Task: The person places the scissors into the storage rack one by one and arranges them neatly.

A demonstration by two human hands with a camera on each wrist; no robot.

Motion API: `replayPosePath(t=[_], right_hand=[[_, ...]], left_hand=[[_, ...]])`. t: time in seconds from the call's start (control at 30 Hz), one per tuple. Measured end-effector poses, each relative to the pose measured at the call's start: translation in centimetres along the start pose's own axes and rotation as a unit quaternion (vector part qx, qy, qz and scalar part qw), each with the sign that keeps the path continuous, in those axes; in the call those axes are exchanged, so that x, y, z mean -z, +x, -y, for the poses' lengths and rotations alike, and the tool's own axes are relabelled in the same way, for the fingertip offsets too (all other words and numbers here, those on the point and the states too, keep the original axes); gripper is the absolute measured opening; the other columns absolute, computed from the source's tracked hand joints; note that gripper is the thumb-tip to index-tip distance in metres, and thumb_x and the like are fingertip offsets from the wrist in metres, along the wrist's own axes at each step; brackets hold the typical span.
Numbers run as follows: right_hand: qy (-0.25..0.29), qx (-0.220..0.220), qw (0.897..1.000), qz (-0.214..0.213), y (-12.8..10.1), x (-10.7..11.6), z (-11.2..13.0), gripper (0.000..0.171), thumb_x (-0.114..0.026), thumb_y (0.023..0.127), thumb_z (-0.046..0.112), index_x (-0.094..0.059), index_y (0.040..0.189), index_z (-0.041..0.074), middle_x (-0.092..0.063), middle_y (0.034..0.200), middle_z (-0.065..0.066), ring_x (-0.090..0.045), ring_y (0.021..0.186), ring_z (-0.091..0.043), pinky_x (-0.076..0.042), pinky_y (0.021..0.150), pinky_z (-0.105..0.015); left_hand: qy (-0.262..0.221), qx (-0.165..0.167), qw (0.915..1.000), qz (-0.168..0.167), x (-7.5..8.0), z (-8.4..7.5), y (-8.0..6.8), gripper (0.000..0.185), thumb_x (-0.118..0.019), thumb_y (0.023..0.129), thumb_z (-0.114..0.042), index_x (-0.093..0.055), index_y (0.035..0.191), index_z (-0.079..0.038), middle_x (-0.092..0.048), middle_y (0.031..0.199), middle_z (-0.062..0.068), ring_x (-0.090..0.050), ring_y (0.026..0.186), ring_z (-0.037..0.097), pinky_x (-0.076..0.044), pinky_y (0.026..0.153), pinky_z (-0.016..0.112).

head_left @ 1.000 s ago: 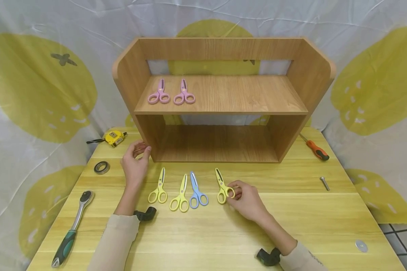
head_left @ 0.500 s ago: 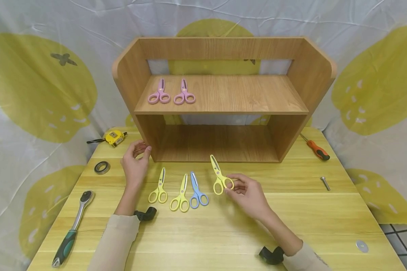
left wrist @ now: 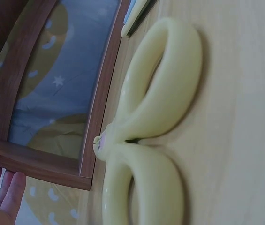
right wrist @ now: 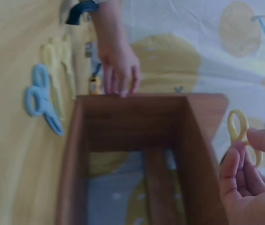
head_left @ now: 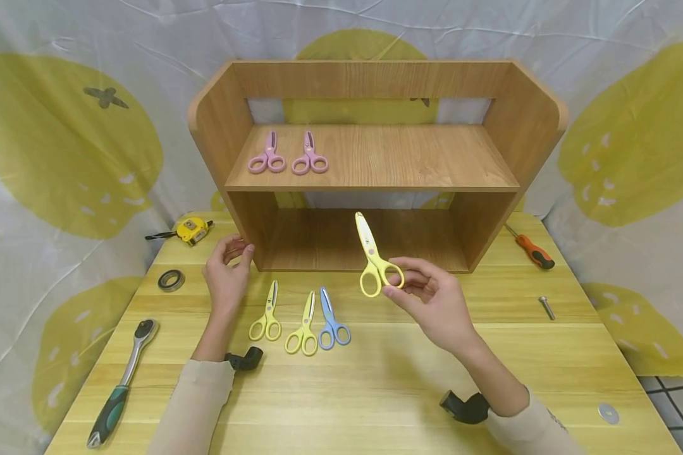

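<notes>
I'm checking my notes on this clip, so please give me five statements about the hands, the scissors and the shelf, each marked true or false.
1. Two pink scissors lie on the wooden shelf. True.
2. The right hand holds yellow scissors by a handle loop. True.
3. Every pair of scissors lies on the wooden shelf. False: the blue scissors, for one, lie on the table.
4. Both hands hold scissors. False: the left hand touches the wooden shelf's side.
5. In the head view, the screwdriver lies right of the wooden shelf. True.
</notes>
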State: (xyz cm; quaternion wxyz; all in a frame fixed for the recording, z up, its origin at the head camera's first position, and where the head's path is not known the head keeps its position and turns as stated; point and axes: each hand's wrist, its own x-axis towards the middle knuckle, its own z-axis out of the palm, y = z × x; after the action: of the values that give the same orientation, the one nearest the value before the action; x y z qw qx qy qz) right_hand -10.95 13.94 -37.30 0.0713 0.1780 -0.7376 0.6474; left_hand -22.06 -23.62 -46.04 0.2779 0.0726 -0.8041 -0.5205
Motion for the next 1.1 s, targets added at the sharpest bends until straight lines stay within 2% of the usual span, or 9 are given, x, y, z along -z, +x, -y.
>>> replayPosePath(t=[0.2, 0.3, 0.5, 0.67, 0.77, 1.1], right_hand=[[-0.013, 0.044, 0.998, -0.035, 3.2, 1.3, 2.4, 0.041, -0.080, 0.088, 0.002, -0.067, 0.128, 0.001, -0.075, 0.094, -0.002, -0.073, 0.085, -0.012, -0.062, 0.081, -0.025], [-0.025, 0.059, 0.996, -0.057, 5.4, 1.7, 3.1, 0.039, -0.081, 0.089, 0.006, -0.069, 0.126, 0.002, -0.075, 0.092, -0.001, -0.073, 0.085, -0.013, -0.062, 0.080, -0.023], [-0.101, 0.071, 0.989, -0.078, 10.3, 2.1, 3.8, 0.037, -0.082, 0.090, 0.017, -0.072, 0.123, 0.008, -0.077, 0.090, -0.004, -0.070, 0.080, -0.012, -0.058, 0.074, -0.019], [-0.151, 0.057, 0.984, -0.073, 13.6, 2.2, 4.4, 0.038, -0.083, 0.089, 0.018, -0.072, 0.124, 0.008, -0.078, 0.091, -0.009, -0.065, 0.078, -0.012, -0.054, 0.071, -0.021], [-0.178, 0.041, 0.981, -0.062, 15.1, 2.0, 4.6, 0.040, -0.082, 0.090, 0.021, -0.071, 0.126, 0.009, -0.079, 0.093, -0.009, -0.067, 0.079, -0.011, -0.054, 0.072, -0.021], [-0.190, -0.012, 0.981, -0.035, 18.5, 0.1, 4.4, 0.041, -0.080, 0.092, 0.021, -0.069, 0.129, 0.007, -0.079, 0.096, -0.009, -0.071, 0.086, -0.015, -0.055, 0.069, -0.023]], left_hand=[[-0.008, 0.004, 1.0000, -0.001, 0.0, -0.1, -0.2, 0.026, -0.074, 0.097, -0.018, -0.070, 0.120, -0.010, -0.075, 0.110, 0.009, -0.068, 0.094, 0.002, -0.055, 0.072, 0.009], [-0.008, 0.009, 0.9999, -0.001, 0.1, -0.2, -0.3, 0.025, -0.072, 0.098, -0.021, -0.071, 0.121, -0.011, -0.075, 0.112, 0.010, -0.068, 0.095, 0.004, -0.053, 0.071, 0.009], [-0.017, 0.017, 0.9997, -0.001, 0.2, -0.3, -0.4, 0.025, -0.071, 0.099, -0.023, -0.071, 0.121, -0.012, -0.075, 0.113, 0.010, -0.068, 0.097, 0.010, -0.052, 0.070, 0.008], [-0.015, 0.022, 0.9997, 0.002, 0.0, -0.2, -0.4, 0.026, -0.071, 0.099, -0.023, -0.071, 0.122, -0.011, -0.075, 0.113, 0.010, -0.068, 0.097, 0.008, -0.053, 0.071, 0.009], [-0.009, 0.023, 0.9997, 0.000, -0.1, 0.0, -0.3, 0.025, -0.070, 0.099, -0.023, -0.071, 0.122, -0.011, -0.075, 0.113, 0.010, -0.068, 0.096, 0.005, -0.053, 0.071, 0.009], [-0.006, 0.019, 0.9998, -0.001, -0.1, 0.1, 0.1, 0.024, -0.070, 0.100, -0.024, -0.071, 0.121, -0.013, -0.075, 0.112, 0.008, -0.068, 0.095, 0.002, -0.054, 0.071, 0.010]])
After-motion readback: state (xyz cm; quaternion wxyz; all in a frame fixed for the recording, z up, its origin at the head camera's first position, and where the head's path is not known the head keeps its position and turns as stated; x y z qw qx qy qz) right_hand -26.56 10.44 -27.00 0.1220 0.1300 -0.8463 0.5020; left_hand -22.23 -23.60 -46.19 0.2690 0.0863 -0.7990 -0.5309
